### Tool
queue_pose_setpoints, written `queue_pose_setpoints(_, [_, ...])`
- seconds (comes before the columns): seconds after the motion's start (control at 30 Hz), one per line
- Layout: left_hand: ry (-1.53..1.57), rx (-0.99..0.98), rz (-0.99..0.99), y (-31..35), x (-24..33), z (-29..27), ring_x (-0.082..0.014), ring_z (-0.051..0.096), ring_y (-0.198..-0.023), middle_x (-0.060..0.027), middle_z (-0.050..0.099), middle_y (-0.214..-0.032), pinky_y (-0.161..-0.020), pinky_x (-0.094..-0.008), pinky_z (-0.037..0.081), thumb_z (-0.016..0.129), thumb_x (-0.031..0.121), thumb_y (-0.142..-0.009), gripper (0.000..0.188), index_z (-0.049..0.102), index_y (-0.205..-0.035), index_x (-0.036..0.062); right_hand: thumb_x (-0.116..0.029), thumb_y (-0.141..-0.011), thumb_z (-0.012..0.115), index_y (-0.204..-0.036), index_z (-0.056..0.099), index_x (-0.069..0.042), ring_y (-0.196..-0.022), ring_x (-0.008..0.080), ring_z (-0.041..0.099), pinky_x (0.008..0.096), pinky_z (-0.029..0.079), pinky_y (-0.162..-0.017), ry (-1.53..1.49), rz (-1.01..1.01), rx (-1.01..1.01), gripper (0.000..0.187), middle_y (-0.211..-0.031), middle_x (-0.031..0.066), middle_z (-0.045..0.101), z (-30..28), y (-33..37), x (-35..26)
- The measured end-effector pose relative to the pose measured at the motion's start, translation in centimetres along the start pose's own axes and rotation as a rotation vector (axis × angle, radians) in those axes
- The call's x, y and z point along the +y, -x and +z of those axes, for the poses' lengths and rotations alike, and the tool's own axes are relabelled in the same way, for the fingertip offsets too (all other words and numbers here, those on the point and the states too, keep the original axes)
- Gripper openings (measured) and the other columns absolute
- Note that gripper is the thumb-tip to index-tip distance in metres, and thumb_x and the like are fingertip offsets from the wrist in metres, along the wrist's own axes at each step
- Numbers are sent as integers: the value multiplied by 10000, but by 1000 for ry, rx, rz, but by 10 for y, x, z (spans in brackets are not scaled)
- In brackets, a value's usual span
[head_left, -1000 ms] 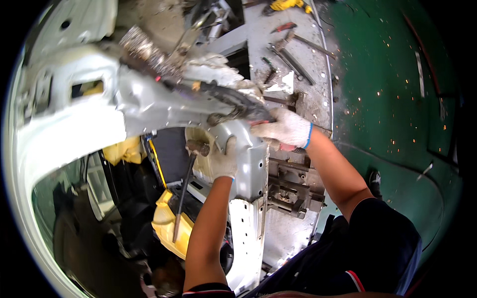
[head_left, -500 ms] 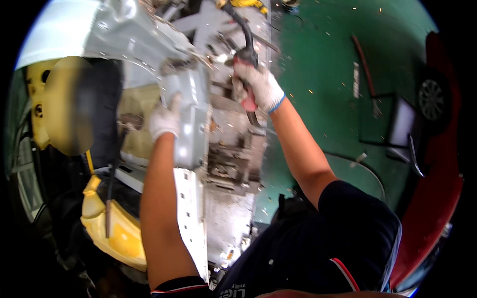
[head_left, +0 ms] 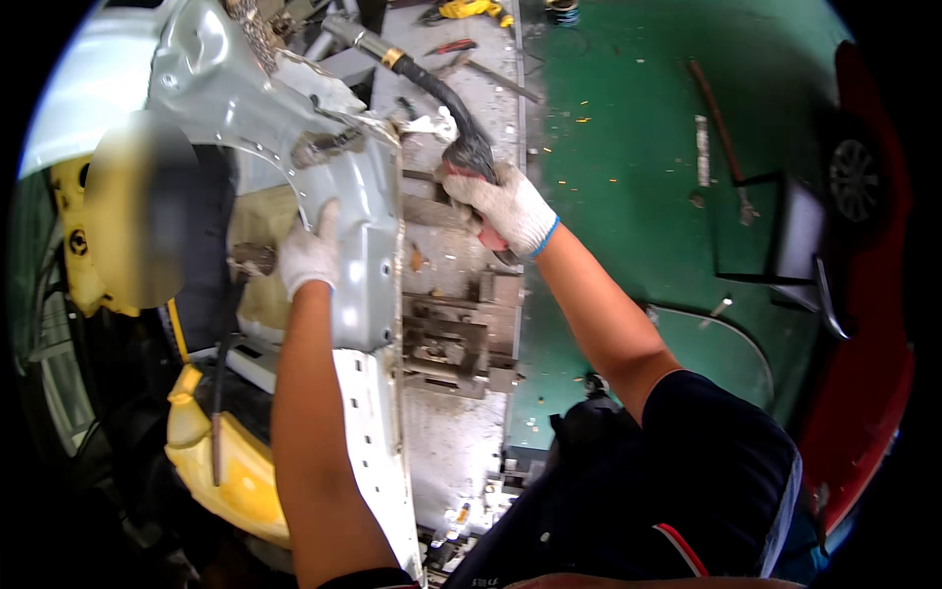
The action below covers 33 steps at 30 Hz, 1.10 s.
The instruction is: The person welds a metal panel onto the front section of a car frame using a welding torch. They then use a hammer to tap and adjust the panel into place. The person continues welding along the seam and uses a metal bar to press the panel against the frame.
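Observation:
A white knit glove covers my right hand (head_left: 502,208), which is closed round the red handle of a welding torch (head_left: 444,95). The torch's black neck curves up and left to a brass ring and a grey metal nozzle. My left hand (head_left: 309,257), gloved likewise, rests at the edge of the opening in a silver car body panel (head_left: 368,250). Its thumb and a finger are stretched apart; the other fingers are partly hidden. Above that hand the panel carries a rough brown patch (head_left: 327,145). The nozzle is beyond the panel's torn upper edge.
Grey metal clamps (head_left: 446,344) stand on a bench right of the panel. Tools, including a hammer (head_left: 496,79), lie farther off. The green floor (head_left: 628,147) holds a rusty bar (head_left: 716,123) and a black-framed stand (head_left: 790,240) beside a red car (head_left: 863,393). Yellow parts (head_left: 231,466) are at left.
The torch has tilted, its nozzle end swinging left into fuller view. My right hand has shifted slightly down. My left hand still rests at the panel, and the whole view has shifted a little.

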<state>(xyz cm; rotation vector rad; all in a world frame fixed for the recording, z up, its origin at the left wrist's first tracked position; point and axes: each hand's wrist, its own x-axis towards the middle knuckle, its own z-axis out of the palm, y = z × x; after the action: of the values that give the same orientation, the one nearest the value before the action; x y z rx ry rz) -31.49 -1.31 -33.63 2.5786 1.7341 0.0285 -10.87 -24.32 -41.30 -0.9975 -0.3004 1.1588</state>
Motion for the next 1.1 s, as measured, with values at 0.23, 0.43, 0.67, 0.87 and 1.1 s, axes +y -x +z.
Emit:
queue_pose_setpoints(0.23, [37, 28, -58, 13, 3, -4, -471, 629, -1292, -325, 656, -1377, -1102, -487, 485, 652, 718, -921, 931, 594, -1452, -44, -391, -923, 827, -1096, 723, -47, -594, 83, 589, 282, 501, -538, 9, 91, -290, 399, -762, 16, 663, 24, -38, -9])
queue_pose_setpoints(0.43, [95, 85, -49, 21, 35, -7, -413, 667, -1274, -267, 700, -1351, -1090, -445, 499, 702, 568, -960, 779, 615, -1421, -54, -415, -923, 821, -1151, 738, -53, -644, 86, 614, 288, 505, -575, 20, 55, -352, 436, -784, 9, 690, 25, -61, -17])
queue_pose_setpoints(0.67, [215, 21, -32, 12, 13, 0, -353, 681, -1189, -281, 687, -1340, -1082, -411, 490, 732, 386, -992, 772, 458, -1492, -135, -433, -923, 807, -1145, 737, -49, -641, 96, 617, 297, 504, -571, 118, 32, -413, 449, -773, 33, 697, 20, -74, -21])
queue_pose_setpoints(0.87, [128, 56, -43, 20, 36, -5, -390, 681, -1207, -294, 684, -1342, -1091, -430, 487, 730, 449, -979, 776, 516, -1455, -125, -384, -919, 812, -1131, 723, -32, -603, 101, 588, 297, 475, -530, 35, 106, -436, 421, -719, 25, 659, 14, -77, -29])
queue_pose_setpoints(1.1, [44, -97, -116, 10, 15, -3, -451, 663, -1245, -273, 667, -1390, -1063, -506, 516, 617, 739, -916, 918, 566, -1496, 30, -270, -977, 767, -1125, 660, -34, -505, 100, 558, 295, 454, -454, 93, 91, -473, 298, -676, 8, 605, 9, -73, -55])
